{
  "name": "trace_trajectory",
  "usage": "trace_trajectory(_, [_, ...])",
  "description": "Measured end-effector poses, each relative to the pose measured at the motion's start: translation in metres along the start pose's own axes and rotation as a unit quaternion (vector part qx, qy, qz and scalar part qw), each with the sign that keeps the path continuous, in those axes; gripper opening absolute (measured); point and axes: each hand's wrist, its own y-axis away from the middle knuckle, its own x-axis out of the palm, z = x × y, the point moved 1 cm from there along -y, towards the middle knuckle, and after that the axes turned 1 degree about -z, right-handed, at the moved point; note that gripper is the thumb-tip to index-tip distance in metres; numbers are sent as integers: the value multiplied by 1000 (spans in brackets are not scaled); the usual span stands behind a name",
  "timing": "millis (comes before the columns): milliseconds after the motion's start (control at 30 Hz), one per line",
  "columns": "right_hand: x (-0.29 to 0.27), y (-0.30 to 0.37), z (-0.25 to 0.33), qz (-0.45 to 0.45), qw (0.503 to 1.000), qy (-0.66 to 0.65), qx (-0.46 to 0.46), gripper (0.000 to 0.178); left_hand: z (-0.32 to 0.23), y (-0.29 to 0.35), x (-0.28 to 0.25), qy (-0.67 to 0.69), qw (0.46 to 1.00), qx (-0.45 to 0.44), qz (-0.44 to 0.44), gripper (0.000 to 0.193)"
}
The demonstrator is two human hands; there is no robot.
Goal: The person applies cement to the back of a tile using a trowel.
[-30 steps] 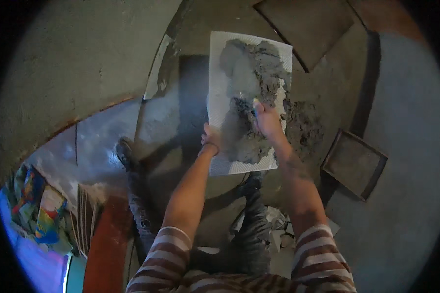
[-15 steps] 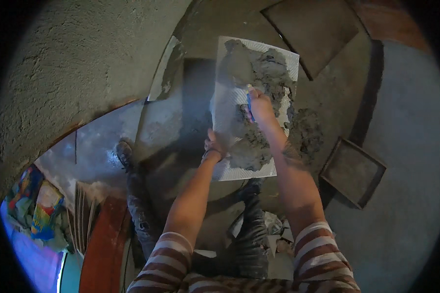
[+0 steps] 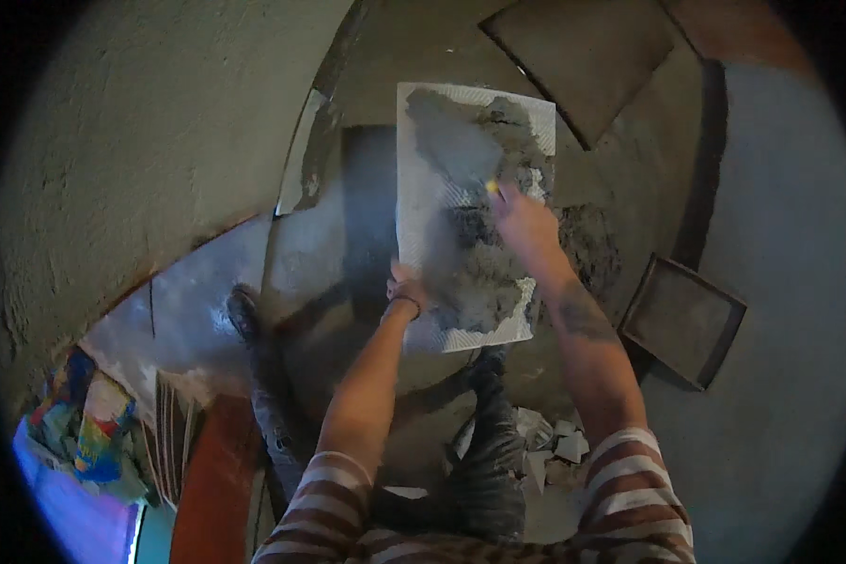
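Note:
My left hand (image 3: 406, 289) grips the lower left edge of a large rectangular tile (image 3: 414, 202), whose pale ridged back faces up. Grey mortar (image 3: 479, 305) covers much of that back in uneven patches, with bare strips along the edges. In my right hand (image 3: 526, 226) is a trowel (image 3: 470, 155), closed about its handle, the handle's yellow end showing by the thumb. Its grey blade lies over the mortar in the tile's upper half and is hard to tell from it. The fingers under the handle are hidden.
Beyond the tile lies a dark square panel (image 3: 583, 66). A shallow square tray (image 3: 683, 324) stands at the right, and broken tile pieces (image 3: 550, 446) lie near my leg. A rough plastered wall (image 3: 160, 122) rises at the left; colourful bags (image 3: 103, 428) sit at lower left.
My right hand has moved right and slightly nearer across the tile, and the trowel has turned with it. My left hand keeps its hold on the edge. The view has shifted slightly.

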Motion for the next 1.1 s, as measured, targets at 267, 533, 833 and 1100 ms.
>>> trace_trajectory(267, [-31,43,-115,-7,993,115,-11,31,-9,2,13,-12,999,30,-5,116])
trace_trajectory(533, [31,-5,-15,174,737,-611,230,31,35,-43,17,-18,999,36,-17,117])
trace_trajectory(833, [4,11,-83,-3,998,50,32,35,9,-10,0,-19,996,36,-79,119])
trace_trajectory(1100, [-25,68,-134,-23,987,145,-58,31,11,-19,14,-67,995,63,-24,89])
